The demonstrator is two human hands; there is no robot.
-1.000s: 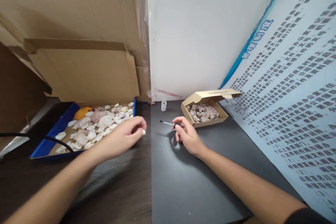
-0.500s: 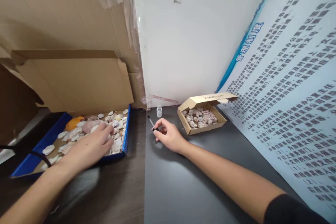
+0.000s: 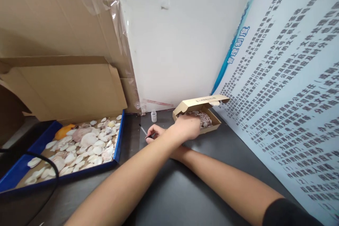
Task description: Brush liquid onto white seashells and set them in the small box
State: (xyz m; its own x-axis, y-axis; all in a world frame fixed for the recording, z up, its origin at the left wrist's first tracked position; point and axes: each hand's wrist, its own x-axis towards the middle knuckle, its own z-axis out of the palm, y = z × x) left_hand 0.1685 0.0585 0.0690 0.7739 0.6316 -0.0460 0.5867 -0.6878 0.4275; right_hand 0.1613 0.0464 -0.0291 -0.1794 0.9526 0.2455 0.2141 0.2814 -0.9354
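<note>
My left hand (image 3: 189, 127) crosses over my right forearm and reaches into the small cardboard box (image 3: 218, 125) on the right. Its fingers are hidden in the box among the shells (image 3: 206, 120), so I cannot see whether they grip one. My right hand (image 3: 156, 131) is closed around the black end of a brush applicator (image 3: 143, 130), whose thin stem and dark tip point up and left. Just behind it stands a small clear bottle (image 3: 154, 116) with a white label.
On the left lies a blue-edged tray box (image 3: 119, 141) holding many pale shells (image 3: 88, 140) and an orange one (image 3: 64, 131). A black cable (image 3: 54, 167) loops over its near corner. A white wall panel (image 3: 169, 60) and a printed poster (image 3: 278, 113) border the dark table.
My left hand has left the shells in the blue tray and swung right, over my right arm, into the small box. My right hand still holds the brush applicator. The view has shifted slightly.
</note>
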